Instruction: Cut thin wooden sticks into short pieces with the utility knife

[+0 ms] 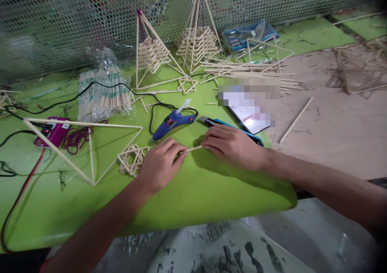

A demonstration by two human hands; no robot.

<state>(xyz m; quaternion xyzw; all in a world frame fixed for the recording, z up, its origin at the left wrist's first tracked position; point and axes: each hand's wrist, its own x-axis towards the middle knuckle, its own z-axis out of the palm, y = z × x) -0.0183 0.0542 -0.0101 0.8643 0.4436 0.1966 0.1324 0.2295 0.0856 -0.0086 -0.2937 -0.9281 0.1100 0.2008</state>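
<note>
At the centre of the frame, a thin stick [194,148] bridged the gap between two hands, low over the worktop [196,198]. Pale, plain and straight, its short visible stretch rose slightly rightward; its ends were hidden. The left hand [163,160] pinched one side, fingers nearly closed; the right hand [226,144], curled palm-down, gripped the other. The step seemed to be positioning that stick, calling next for an even, steady pinch. Just above lay a glue gun [172,124].

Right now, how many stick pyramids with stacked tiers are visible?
2: the left pyramid behind the blue glue gun, the right pyramid beside the blue packet. Far-right frames are blurred.
</note>
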